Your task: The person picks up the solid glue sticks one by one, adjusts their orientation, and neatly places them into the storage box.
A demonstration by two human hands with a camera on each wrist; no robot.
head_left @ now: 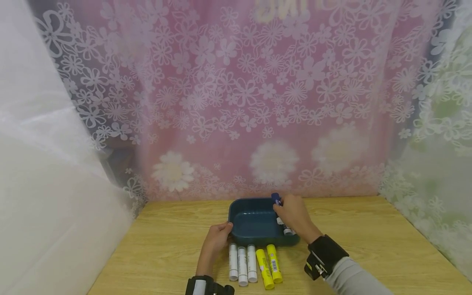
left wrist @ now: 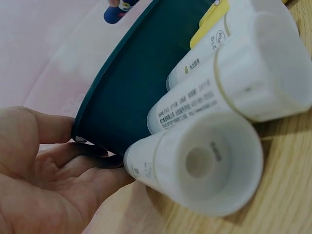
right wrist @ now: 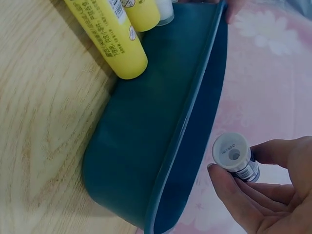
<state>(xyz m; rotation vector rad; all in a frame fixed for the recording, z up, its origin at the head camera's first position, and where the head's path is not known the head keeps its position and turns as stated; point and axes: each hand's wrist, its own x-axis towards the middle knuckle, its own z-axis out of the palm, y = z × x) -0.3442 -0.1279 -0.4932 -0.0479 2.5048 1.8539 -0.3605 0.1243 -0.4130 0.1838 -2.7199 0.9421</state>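
Observation:
A dark teal plastic tray (head_left: 248,225) stands near the back of the table. My left hand (head_left: 217,237) grips its left rim, thumb on top and fingers beneath. Over the tray's right end, my right hand (head_left: 296,214) pinches a small glue stick (head_left: 276,199) with a blue cap; its white base (right wrist: 231,150) faces the right wrist camera. Beneath that hand, more sticks with white ends (head_left: 287,232) lie inside the tray, partly hidden. In front of the tray are three white glue sticks (head_left: 242,266) side by side, then two yellow glue sticks (head_left: 264,268).
The wooden table (head_left: 166,246) extends to both sides of the tray. A pink floral curtain (head_left: 221,123) hangs right behind it, with pale sheeting (head_left: 55,164) on the left and a floral sheet (head_left: 435,184) on the right.

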